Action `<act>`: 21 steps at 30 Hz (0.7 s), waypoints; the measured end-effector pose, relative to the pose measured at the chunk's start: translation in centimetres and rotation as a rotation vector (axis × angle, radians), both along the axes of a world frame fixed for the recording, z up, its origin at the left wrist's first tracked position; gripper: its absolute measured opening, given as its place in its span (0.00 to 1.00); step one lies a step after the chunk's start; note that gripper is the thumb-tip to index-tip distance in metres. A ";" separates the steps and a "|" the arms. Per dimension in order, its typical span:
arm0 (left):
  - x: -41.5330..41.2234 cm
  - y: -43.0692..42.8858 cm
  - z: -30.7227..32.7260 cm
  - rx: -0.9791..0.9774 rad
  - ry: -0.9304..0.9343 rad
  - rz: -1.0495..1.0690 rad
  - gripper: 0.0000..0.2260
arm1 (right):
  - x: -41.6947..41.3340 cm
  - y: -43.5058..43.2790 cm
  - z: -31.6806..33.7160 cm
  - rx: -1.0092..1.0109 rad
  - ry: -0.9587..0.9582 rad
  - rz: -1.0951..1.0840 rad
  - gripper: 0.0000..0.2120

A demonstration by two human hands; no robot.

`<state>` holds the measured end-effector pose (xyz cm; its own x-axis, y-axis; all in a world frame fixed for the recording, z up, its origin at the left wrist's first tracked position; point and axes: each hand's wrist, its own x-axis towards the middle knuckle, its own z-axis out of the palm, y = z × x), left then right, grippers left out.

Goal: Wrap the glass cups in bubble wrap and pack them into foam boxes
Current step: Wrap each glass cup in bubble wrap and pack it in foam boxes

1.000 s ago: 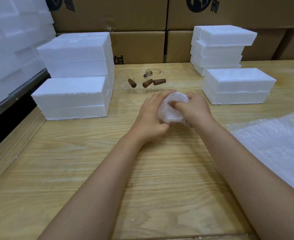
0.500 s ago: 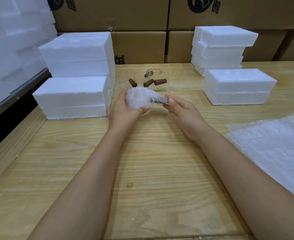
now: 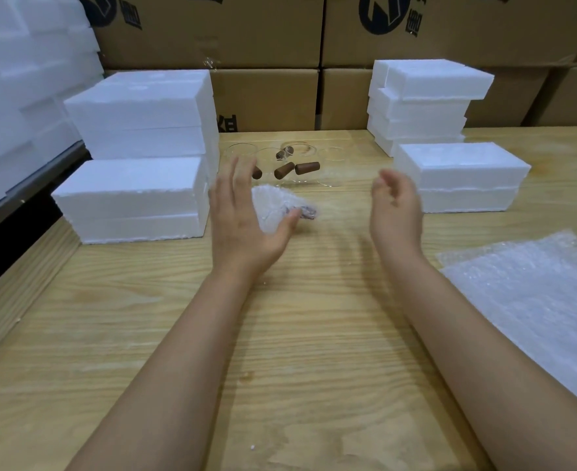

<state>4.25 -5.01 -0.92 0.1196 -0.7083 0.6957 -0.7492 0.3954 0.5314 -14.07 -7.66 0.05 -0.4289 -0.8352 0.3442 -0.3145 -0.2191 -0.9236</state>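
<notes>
**A:** What worries you, from where we stand?

**B:** Start close. The pale, grainy wooden table (image 3: 314,334) is flat and smooth, so anything round will roll on it. On the person's right lie cloudy, dimpled bubble-wrap sheets (image 3: 535,307), limp and slippery-looking.

**A:** And the hands?

**B:** The left hand (image 3: 242,215) is spread wide with straight fingers and grips nothing. Its thumb seems to touch the small crumpled bubble-wrapped cup bundle (image 3: 275,207) just beyond the palm. The right hand (image 3: 395,205) hangs apart from the bundle, fingers loosely curled, empty.

**A:** So nobody's holding it.

**B:** That's my fear. I see no tape, so that springy film could unfurl, and something dark brown peeks out at the bundle's right end. I can't tell whether it lies on the table or leans on the hand. If it rolls, the glass inside could take a knock.

**A:** Farther back?

**B:** There are white, closed foam boxes (image 3: 134,198) stacked on the left and more white foam boxes on the right (image 3: 460,175). They're blocky, with crumbly edges, and I'd guess light enough to shove by accident. Between the two stacks stand clear round glass cups with stubby brown handles (image 3: 297,169). They're nearly invisible against the wood, so a reaching hand could clip one. Behind everything are stiff, square brown cardboard cartons (image 3: 266,96).
</notes>
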 end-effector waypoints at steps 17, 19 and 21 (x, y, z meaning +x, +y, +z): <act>-15.8 -5.4 -0.9 0.728 0.098 -0.442 0.29 | -19.2 -7.5 1.5 0.324 -0.260 -0.547 0.30; -16.2 -6.2 -0.8 0.753 0.057 -0.434 0.28 | -19.3 -7.6 1.8 0.394 -0.296 -0.488 0.32; -16.6 -6.7 -0.8 0.741 -0.015 -0.415 0.27 | -19.2 -7.5 1.7 0.475 -0.287 -0.420 0.35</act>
<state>-12.34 -11.66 -1.73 -0.2564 -0.9660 0.0338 -0.6290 0.1933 0.7530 -33.26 -15.17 1.77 -0.7682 -0.6105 -0.1929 -0.0133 0.3165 -0.9485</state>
